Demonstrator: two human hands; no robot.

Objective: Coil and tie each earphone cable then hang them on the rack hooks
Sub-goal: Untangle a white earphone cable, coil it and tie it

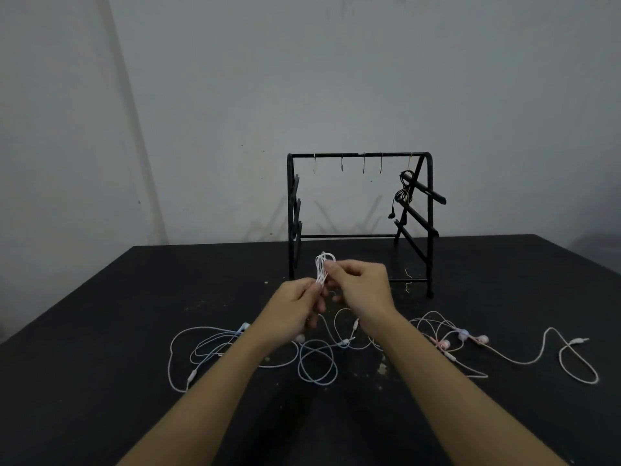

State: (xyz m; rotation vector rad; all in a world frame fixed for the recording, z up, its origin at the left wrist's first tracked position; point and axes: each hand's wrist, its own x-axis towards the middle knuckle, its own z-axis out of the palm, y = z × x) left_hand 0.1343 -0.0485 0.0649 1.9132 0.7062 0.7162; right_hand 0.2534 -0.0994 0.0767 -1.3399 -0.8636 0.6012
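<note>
From the head camera, the person holds a white coiled cable (323, 268) above the black table (100, 331), just in front of the rack (359, 216). The bundle stands nearly upright, its looped end at the top. The left hand (295, 306) pinches its lower end; the right hand (361, 285) pinches it midway, fingers curled round the strands. The tying looks in progress, though no knot is visible. The coming move turns on height and depth: four free hooks (363, 164) hang above and beyond the hands, and the right hand is nearer them. One dark coiled earphone (403, 191) hangs at the rack's right end. Loose cables (316, 361) lie on the table beneath the forearms.
</note>
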